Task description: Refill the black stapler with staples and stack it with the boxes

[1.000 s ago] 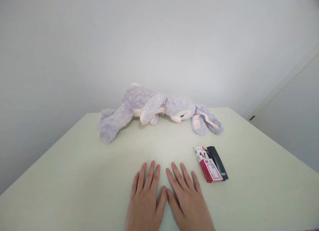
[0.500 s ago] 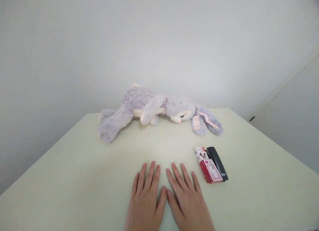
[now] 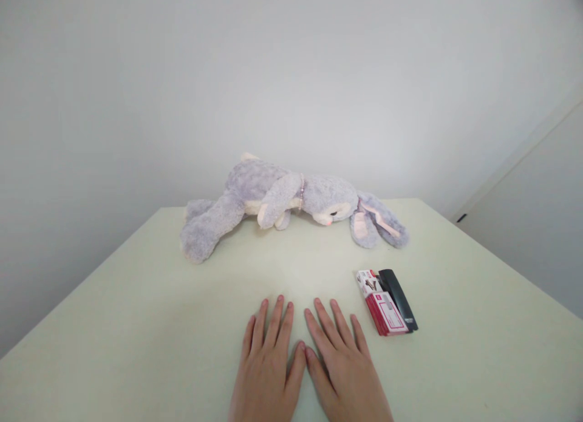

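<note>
On the pale table (image 3: 136, 325), a grey plush rabbit (image 3: 282, 200) lies at its far edge, both flat, empty hands, left hand (image 3: 266, 364) and right hand (image 3: 344, 367), rest near its front, thumbs touching, a red-and-black stapler box (image 3: 386, 300) just right of them.

left hand (image 3: 266, 370): palm down, flat, fingers together and straight
right hand (image 3: 342, 367): palm down, flat, fingers slightly spread
thumbs: tips apparently touching
wrists: out of view

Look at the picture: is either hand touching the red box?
No, the right hand lies flat on the table, apart from the red box.
</note>
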A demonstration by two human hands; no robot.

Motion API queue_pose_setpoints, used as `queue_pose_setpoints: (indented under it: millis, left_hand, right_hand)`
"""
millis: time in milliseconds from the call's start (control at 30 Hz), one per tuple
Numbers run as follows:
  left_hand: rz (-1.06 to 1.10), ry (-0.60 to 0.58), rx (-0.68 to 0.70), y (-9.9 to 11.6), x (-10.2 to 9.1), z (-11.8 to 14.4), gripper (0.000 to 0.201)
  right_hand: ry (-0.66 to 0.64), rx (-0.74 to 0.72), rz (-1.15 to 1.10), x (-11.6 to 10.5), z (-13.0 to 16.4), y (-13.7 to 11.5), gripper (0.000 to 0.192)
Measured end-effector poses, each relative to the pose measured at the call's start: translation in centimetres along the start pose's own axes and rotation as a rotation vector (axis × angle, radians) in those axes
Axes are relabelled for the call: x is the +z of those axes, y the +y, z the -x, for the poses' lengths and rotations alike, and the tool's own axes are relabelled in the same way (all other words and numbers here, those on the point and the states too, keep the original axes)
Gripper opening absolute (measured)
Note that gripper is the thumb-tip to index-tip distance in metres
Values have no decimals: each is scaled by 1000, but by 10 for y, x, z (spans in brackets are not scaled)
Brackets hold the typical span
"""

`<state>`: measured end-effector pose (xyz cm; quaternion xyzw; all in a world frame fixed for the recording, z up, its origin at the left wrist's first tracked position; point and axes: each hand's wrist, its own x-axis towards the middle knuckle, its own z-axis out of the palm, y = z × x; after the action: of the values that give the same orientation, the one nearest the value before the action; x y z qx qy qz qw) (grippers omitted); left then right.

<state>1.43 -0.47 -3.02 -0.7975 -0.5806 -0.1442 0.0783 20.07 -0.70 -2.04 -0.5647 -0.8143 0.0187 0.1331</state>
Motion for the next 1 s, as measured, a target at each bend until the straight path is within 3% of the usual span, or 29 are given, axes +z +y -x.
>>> queue_pose_setpoints:
  millis: [467, 733, 1000]
  left_hand:
    - [5, 5, -1, 0, 1, -1, 65]
    - [-16, 0, 6, -1, 2, -1, 65]
    - [132, -9, -33, -3, 3, -1, 61]
  right_hand:
    - [32, -4, 4, 1, 0, 1, 62]
    - [-23, 3, -7, 0, 0, 0, 61]
    - [-56, 50, -242, -2, -3, 1, 59]
